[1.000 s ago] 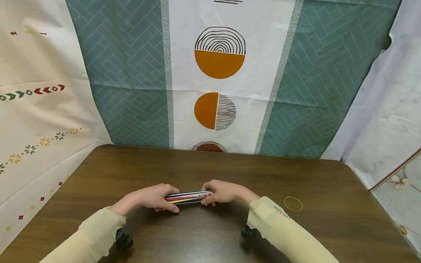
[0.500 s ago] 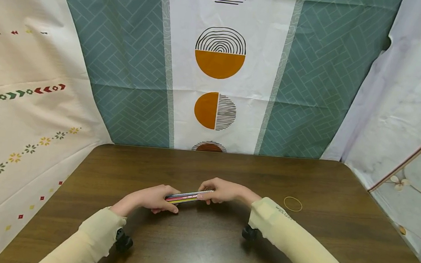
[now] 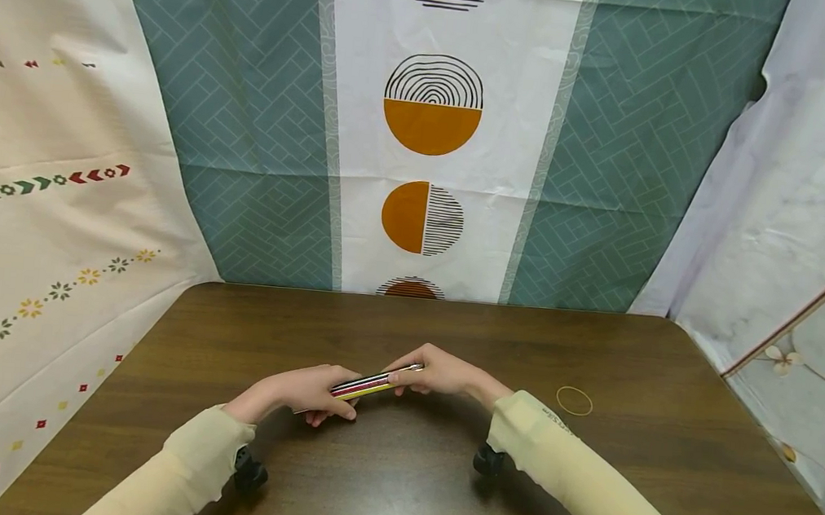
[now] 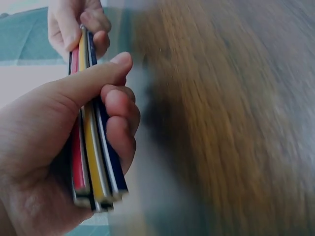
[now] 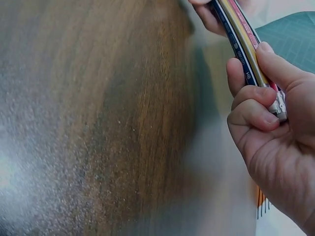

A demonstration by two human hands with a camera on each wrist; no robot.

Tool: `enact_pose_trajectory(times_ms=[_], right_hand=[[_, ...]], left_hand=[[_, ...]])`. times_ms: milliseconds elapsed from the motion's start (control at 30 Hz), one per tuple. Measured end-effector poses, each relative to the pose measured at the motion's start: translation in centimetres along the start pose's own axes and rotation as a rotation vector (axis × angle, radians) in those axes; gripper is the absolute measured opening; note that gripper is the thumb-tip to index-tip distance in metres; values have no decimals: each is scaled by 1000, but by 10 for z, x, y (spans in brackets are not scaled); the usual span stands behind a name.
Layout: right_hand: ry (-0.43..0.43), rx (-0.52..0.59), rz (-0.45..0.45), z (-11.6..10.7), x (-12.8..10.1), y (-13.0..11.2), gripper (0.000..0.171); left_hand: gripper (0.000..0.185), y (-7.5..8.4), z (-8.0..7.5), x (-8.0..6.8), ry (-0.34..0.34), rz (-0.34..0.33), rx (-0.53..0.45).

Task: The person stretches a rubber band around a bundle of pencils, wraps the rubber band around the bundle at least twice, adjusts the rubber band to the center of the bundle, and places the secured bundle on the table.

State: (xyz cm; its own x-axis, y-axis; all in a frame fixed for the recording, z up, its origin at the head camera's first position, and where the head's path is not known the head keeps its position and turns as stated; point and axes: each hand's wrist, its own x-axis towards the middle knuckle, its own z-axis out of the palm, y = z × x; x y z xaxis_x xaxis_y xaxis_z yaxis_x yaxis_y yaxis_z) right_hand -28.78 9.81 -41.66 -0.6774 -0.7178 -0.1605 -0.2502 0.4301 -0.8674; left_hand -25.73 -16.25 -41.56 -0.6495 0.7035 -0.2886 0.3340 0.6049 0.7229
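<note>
A bundle of striped pencils (image 3: 366,386) is held between both hands over the middle of the table, slanting up toward the right. My left hand (image 3: 312,389) grips its left part, thumb across the top and fingers curled beneath. Flat, unsharpened pencil ends (image 4: 101,201) stick out past the left palm in the left wrist view. With thumb and fingers, my right hand (image 3: 439,372) holds the other end. There the right wrist view shows silvery ferrules and an eraser tip (image 5: 280,110). Red, yellow and dark blue barrels (image 5: 238,42) lie side by side.
A thin yellow rubber band (image 3: 593,403) lies on the brown wooden table (image 3: 392,485), right of the right hand. A patterned cloth (image 3: 276,131) hangs behind the table's far edge, with pale cloths on both sides.
The pencil bundle has tilted more steeply, its right end higher. My right hand has shifted slightly up and changed its finger placement; the left hand has moved a little right.
</note>
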Motion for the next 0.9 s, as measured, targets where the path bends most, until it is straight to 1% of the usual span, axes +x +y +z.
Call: enact_pose_trajectory(times_ms=[233,333,433,500,567,733,833,900], right_hand=[[0,6,-16,2,0,1,26],[3,5,-14,2,0,1,25],[4,14,-9,1,-1,1,23],[0,27,-6,1,-2,0,22],[-1,43,-3,2,-2,0,21],[15,80,11,3,-3,1,18],[56,105,7,4,-4,2,19],[108,142,-2,4,-4,2,20]], left_hand=[[17,6,4,10,12,20,-17],[21,6,5,12,3,27,-43],[25,6,6,13,-11,24,-99],[26,5,7,13,-7,19,-117],[26,6,9,13,7,10,-127],[25,9,11,13,55,-8,-95],[23,9,12,15,91,-4,-57],[23,9,12,16,122,7,-37]])
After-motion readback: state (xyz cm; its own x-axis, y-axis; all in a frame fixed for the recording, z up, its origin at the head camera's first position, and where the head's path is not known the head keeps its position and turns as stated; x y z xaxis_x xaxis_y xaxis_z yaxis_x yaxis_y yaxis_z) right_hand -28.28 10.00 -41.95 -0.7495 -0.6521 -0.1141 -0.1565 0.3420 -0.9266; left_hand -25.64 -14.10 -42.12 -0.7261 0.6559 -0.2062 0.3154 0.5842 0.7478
